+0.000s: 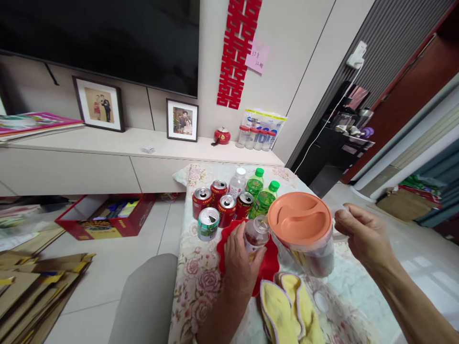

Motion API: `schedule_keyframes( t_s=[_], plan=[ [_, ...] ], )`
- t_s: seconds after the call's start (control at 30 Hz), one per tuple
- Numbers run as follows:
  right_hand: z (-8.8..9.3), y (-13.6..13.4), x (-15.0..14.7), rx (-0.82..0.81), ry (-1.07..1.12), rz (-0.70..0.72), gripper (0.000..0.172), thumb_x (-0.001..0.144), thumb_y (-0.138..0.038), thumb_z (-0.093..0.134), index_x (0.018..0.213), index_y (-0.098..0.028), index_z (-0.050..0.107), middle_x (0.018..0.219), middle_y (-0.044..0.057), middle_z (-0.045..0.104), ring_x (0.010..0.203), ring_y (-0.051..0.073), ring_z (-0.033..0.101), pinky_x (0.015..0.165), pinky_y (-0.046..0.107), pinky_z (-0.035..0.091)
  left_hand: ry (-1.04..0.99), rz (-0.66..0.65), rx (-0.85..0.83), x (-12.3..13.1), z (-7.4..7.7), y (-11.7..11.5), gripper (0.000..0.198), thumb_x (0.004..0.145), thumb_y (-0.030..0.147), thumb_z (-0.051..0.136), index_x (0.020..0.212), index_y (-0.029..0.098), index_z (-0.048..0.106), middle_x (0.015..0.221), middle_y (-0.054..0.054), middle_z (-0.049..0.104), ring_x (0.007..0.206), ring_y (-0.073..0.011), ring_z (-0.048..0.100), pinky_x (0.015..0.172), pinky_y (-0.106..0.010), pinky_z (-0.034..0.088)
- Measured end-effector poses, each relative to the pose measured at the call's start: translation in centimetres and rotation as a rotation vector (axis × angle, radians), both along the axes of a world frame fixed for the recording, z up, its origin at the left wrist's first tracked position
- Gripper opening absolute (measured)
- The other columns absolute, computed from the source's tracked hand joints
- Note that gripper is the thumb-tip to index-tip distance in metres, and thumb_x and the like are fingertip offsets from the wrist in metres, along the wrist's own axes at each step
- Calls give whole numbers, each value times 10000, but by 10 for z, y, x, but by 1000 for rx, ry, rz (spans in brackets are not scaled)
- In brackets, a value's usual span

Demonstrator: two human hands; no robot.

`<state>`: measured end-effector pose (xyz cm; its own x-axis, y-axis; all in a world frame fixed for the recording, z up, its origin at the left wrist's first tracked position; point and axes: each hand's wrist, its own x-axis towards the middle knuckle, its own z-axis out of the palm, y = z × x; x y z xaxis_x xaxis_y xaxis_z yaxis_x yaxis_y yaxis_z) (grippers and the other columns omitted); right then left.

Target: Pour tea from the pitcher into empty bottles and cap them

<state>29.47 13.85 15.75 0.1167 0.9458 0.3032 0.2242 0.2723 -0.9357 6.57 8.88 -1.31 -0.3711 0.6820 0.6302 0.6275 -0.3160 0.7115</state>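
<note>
My left hand [239, 260] is wrapped round a clear plastic bottle [256, 235] with some reddish-brown liquid inside. The bottle stands over a red scalloped tray [269, 271]. In my right hand [366, 234] is the handle of a clear pitcher [315, 258] with an orange lid [300, 217]. The pitcher tilts toward the bottle, its spout side close to the bottle's mouth. Behind my left hand stand several red cans [226, 210], a green can [208, 223], a white-capped bottle [237, 184] and two green bottles [255, 184]. A folded yellow cloth [287, 310] lies in front.
A flowered tablecloth [195, 286] covers the table. A round whitish disc [320, 301] lies beside the cloth. On the cabinet [143, 148] behind are framed photos, a red pot [222, 136] and red-lidded jars [254, 138]. A red box [107, 220] and flattened cardboard [39, 286] lie on the floor at left.
</note>
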Motion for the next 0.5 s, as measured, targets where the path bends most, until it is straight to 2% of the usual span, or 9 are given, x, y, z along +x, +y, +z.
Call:
schedule_keyframes(
  t_s=[0.5],
  plan=[
    [1, -1, 0, 18, -41, -11, 544, 669, -578, 897, 520, -202, 532, 570, -50, 319, 539, 92, 268, 510, 298, 165, 13, 16, -3, 2, 1, 0, 750, 791, 182, 790, 1450, 170, 434, 1335, -204, 672, 1218, -362, 676, 987, -529, 579]
  ],
)
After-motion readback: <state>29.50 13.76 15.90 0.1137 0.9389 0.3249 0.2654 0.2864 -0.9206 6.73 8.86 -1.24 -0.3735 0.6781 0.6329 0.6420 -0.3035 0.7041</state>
